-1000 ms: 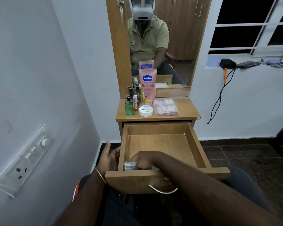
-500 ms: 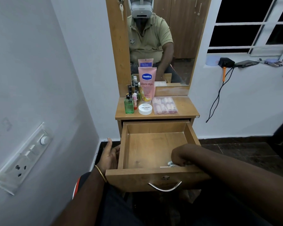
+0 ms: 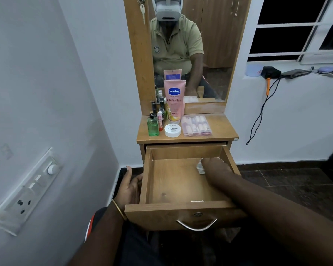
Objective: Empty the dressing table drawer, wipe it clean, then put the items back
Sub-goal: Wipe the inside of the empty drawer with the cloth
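Head camera view: a person's left hand (image 3: 130,189) is resting, fingers straight, against the open drawer (image 3: 183,214)'s left side, while the right hand (image 3: 214,167) is pressing a crumpled cloth (image 3: 200,167) into its far right corner; beyond, toiletries (image 3: 174,110) are standing on the dressing table (image 3: 222,129) top

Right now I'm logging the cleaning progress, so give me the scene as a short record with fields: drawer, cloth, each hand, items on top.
drawer: drawer pulled open, no items visible inside
cloth: small pale cloth at the back right corner of the drawer floor, mostly hidden
right hand: right hand inside the drawer, on the cloth
left hand: left hand against the drawer's outer left side
tabletop: Vaseline tube, green bottle, white jar, clear nail box, small dark bottles
stage: wiping, items not yet returned
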`<act>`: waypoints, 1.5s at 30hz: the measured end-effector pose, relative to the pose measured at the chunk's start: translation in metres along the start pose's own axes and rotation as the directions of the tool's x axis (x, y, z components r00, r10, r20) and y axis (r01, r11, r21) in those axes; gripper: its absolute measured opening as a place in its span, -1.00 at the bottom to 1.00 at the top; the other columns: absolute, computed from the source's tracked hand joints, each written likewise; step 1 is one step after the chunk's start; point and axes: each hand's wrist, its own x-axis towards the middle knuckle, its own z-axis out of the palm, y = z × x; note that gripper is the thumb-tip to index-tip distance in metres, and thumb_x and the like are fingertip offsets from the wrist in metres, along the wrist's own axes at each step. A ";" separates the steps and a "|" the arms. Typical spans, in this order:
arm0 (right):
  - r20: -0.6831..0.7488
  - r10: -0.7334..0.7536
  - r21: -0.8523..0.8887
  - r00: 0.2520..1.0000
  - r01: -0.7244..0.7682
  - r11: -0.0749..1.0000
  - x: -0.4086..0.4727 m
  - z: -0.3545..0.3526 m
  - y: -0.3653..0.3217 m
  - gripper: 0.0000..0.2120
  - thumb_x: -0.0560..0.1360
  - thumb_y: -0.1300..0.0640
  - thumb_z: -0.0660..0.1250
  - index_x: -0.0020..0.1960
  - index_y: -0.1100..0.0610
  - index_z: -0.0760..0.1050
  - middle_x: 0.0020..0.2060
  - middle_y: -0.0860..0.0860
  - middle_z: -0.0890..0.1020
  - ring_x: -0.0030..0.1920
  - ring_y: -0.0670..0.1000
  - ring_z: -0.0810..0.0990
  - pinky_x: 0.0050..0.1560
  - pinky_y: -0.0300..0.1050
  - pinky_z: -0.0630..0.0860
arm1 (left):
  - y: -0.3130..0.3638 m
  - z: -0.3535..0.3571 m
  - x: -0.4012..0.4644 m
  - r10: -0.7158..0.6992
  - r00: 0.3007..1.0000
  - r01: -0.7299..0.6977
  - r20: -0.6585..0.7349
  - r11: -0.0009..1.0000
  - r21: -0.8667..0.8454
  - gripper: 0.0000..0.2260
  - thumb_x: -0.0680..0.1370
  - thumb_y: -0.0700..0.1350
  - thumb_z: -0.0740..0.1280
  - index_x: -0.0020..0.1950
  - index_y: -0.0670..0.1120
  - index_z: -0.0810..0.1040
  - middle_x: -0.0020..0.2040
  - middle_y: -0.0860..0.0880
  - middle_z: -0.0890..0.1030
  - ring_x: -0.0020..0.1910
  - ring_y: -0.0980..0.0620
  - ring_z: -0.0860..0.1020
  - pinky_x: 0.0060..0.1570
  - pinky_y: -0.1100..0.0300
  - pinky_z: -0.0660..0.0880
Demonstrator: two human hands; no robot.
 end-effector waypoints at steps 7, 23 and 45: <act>0.423 0.185 -0.039 0.887 -0.186 0.982 -0.024 0.001 0.006 -0.55 0.49 0.10 0.40 0.34 0.19 0.43 0.12 0.08 0.60 -0.02 0.02 0.57 0.07 -0.12 0.54 | 0.000 -0.003 0.002 0.007 1.000 -0.006 -0.022 1.000 0.023 -0.23 0.44 0.45 0.06 0.30 -0.15 0.51 0.26 -0.28 0.55 0.31 -0.32 0.46 0.32 -0.22 0.35; 0.616 -0.342 0.217 0.709 0.264 0.940 -0.018 -0.021 -0.097 -0.68 0.54 0.28 0.24 0.28 0.29 0.49 0.06 0.18 0.52 -0.02 0.10 0.47 -0.22 -0.18 0.39 | 0.001 0.000 -0.001 0.016 1.000 -0.015 0.020 1.000 -0.021 -0.25 0.53 0.41 -0.01 0.23 -0.18 0.61 0.12 -0.25 0.64 0.08 -0.22 0.62 0.09 -0.08 0.53; -0.045 -0.238 0.069 0.970 0.241 0.968 0.037 -0.012 -0.137 -0.66 0.53 0.13 0.34 0.29 0.02 0.53 0.23 0.06 0.52 0.26 0.13 0.47 0.25 0.08 0.47 | -0.003 -0.006 0.005 0.060 0.998 -0.059 0.012 0.997 -0.053 -0.25 0.50 0.39 0.06 0.26 -0.22 0.58 0.24 -0.32 0.57 0.28 -0.32 0.50 0.35 -0.22 0.37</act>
